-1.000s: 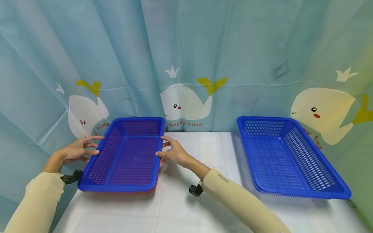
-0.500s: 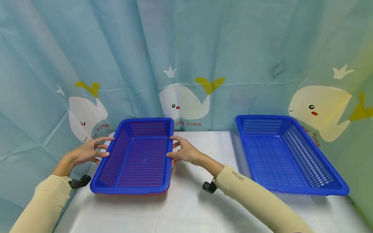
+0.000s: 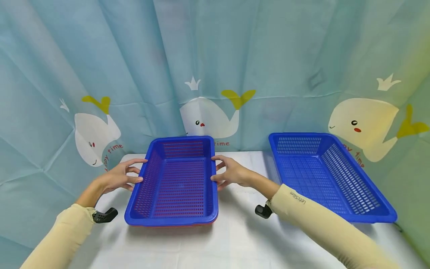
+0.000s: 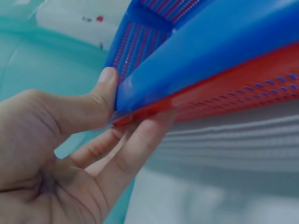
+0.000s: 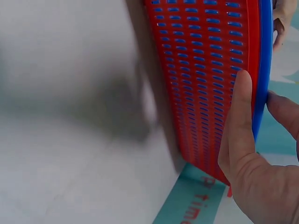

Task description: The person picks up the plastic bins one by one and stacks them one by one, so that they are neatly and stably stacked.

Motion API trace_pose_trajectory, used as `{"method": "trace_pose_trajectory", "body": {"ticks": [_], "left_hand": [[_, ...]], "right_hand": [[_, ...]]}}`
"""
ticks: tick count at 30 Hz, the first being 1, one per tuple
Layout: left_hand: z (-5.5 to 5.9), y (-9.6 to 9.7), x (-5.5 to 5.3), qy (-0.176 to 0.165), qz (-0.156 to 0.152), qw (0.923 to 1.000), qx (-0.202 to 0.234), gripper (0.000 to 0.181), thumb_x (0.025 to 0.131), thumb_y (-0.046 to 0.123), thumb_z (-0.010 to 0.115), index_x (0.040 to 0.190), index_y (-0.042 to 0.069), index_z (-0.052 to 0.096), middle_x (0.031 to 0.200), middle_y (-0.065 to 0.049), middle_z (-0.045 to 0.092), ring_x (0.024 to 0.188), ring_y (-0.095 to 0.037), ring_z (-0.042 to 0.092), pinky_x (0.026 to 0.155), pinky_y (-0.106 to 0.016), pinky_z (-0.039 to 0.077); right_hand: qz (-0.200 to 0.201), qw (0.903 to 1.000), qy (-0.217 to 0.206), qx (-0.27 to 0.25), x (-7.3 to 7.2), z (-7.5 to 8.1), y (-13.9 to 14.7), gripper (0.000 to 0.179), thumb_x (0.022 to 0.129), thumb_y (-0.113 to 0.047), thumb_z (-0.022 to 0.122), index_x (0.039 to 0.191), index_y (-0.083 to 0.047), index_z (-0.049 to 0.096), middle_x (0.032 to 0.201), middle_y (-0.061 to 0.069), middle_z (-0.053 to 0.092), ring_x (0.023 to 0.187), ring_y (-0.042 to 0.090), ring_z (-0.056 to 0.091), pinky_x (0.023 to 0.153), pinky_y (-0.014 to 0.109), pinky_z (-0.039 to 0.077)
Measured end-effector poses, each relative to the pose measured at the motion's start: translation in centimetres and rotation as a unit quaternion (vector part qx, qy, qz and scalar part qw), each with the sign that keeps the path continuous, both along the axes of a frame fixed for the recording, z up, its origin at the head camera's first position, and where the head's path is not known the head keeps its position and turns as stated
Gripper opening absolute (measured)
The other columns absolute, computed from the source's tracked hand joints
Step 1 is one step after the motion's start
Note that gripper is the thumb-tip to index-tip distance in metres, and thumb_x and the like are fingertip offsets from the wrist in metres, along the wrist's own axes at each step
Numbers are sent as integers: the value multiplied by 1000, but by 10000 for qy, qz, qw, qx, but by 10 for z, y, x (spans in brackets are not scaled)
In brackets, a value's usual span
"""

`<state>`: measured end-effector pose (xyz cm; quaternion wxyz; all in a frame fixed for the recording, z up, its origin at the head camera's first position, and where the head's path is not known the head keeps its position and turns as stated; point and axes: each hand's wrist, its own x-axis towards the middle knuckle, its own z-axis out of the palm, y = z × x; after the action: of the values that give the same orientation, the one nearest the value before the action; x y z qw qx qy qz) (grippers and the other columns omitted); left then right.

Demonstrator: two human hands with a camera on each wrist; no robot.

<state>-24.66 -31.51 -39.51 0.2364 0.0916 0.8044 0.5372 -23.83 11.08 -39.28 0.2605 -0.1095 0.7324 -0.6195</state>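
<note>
A blue basket (image 3: 181, 183) sits nested inside a red basket (image 5: 201, 70). From above, the red one shows mainly through the slots and as a thin line under the near rim. My left hand (image 3: 114, 178) pinches the left side of both rims. In the left wrist view, its thumb (image 4: 108, 77) lies against the blue rim and its fingers reach under the red rim. My right hand (image 3: 233, 172) grips the opposite side. The right wrist view has its fingers along the red slotted wall and its thumb at the blue rim.
Another blue basket (image 3: 302, 183) stands to the right, partly behind my right sleeve (image 3: 322, 220). A white cloth (image 3: 188, 248) covers the table. Behind it hangs a blue-green curtain (image 3: 215, 48) with whale prints, which also runs along both sides.
Both hands have carried the nested baskets to the right, toward the middle of the table, keeping their grip on the rims. The view has also shifted slightly.
</note>
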Motion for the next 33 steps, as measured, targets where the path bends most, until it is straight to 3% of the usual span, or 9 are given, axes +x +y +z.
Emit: {"method": "trace_pose_trajectory", "body": {"ticks": [18, 33], "left_hand": [[-18, 79, -17, 99, 90, 9990, 431, 75, 93, 5, 76, 158, 11, 38, 113, -19, 59, 88, -22, 69, 68, -44, 64], [-23, 128, -27, 29, -72, 9970, 770, 73, 94, 5, 75, 157, 17, 42, 119, -20, 59, 91, -23, 70, 73, -46, 63]], "right_hand": [[-134, 9984, -155, 518, 0, 13, 83, 84, 91, 9, 71, 160, -6, 26, 139, 31, 37, 83, 32, 67, 79, 54, 62], [-223, 9961, -70, 846, 9, 21, 129, 85, 93, 5, 70, 162, -6, 21, 140, 32, 36, 89, 30, 67, 80, 57, 61]]}}
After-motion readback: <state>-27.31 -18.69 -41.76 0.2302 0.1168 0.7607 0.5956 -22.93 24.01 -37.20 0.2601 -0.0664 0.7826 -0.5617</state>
